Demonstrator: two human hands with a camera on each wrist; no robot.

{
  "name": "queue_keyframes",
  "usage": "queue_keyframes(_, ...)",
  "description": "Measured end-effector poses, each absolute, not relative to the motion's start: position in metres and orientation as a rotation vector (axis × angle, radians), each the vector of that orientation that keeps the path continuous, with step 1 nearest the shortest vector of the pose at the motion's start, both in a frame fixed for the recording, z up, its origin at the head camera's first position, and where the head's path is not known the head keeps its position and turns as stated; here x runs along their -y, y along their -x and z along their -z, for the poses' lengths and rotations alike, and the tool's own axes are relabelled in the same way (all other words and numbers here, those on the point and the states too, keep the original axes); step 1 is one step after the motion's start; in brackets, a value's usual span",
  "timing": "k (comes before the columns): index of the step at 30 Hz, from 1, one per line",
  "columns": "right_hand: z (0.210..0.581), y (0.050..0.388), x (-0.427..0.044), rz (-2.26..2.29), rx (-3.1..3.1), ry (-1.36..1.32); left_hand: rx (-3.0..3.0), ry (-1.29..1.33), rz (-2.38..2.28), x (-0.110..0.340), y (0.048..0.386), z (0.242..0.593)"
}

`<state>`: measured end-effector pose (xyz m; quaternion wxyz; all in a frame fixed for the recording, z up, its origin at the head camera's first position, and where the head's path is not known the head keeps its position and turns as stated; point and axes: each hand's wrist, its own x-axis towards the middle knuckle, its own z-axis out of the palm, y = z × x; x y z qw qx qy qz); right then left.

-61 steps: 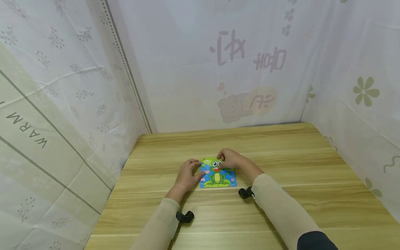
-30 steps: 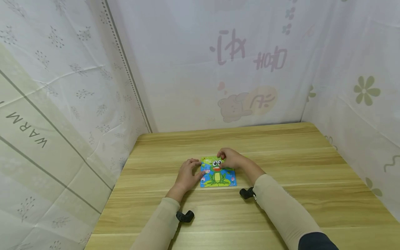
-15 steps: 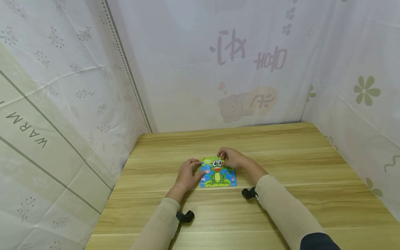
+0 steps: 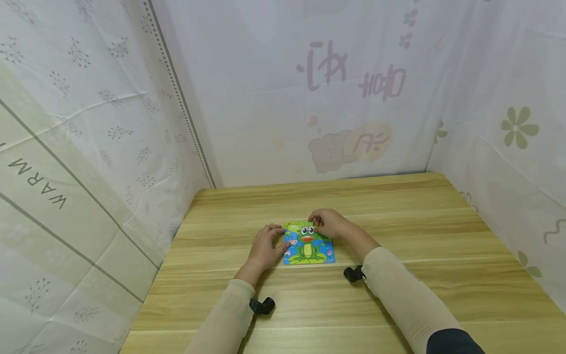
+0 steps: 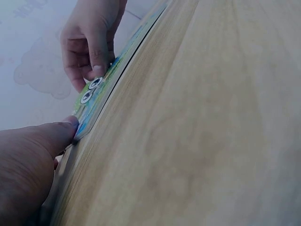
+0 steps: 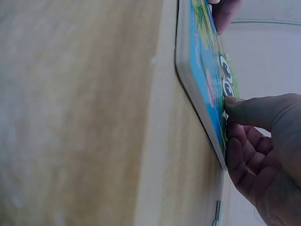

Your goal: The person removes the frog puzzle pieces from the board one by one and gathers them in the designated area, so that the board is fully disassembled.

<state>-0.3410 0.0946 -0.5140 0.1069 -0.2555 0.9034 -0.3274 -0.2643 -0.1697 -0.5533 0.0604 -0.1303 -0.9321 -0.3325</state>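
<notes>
A square frog jigsaw puzzle (image 4: 308,252) lies flat on the table, with a green frog on a blue and green ground. My left hand (image 4: 264,249) rests at its left side, its thumb (image 5: 65,131) touching the board's edge and the fingers spread. My right hand (image 4: 330,224) is at the upper right part of the puzzle. Its thumb (image 6: 240,107) and curled fingers pinch a puzzle piece (image 6: 227,70) bearing the frog's white eyes, which looks slightly raised in both wrist views. My right hand covers the puzzle's upper right corner.
The wooden table (image 4: 376,309) spreads out around the puzzle. Printed white cloths (image 4: 265,98) hang behind it and at both sides. A black wrist camera (image 4: 262,306) sits on the left sleeve, and another black wrist camera (image 4: 353,273) on the right one.
My right thumb has slid slightly up and right, uncovering more of the frog's mouth and eye. The right forearm has shifted a little to the right. My left hand keeps its place.
</notes>
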Motion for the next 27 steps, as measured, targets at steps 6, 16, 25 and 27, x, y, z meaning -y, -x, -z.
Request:
queue_keyframes(6,0.5147,0.3415,-0.0948,0.913,-2.694,0.765,2.814,0.396,1.014,0.1695,0.2648,0.5534)
queue_keyframes(16,0.5132,0.3414,-0.0938,0.831,-2.699,0.766,2.816,0.403,1.005,0.1691,0.264,0.5524)
queue_keyframes(25,0.5113,0.3398,-0.0932,0.86,-2.691,0.748,2.82,0.405,0.997,0.1697,0.2644,0.5528)
queue_keyframes(27,0.5106,0.3391,-0.0931,0.872,-2.69,0.747,2.823,0.406,0.994,0.1697,0.2651,0.5531)
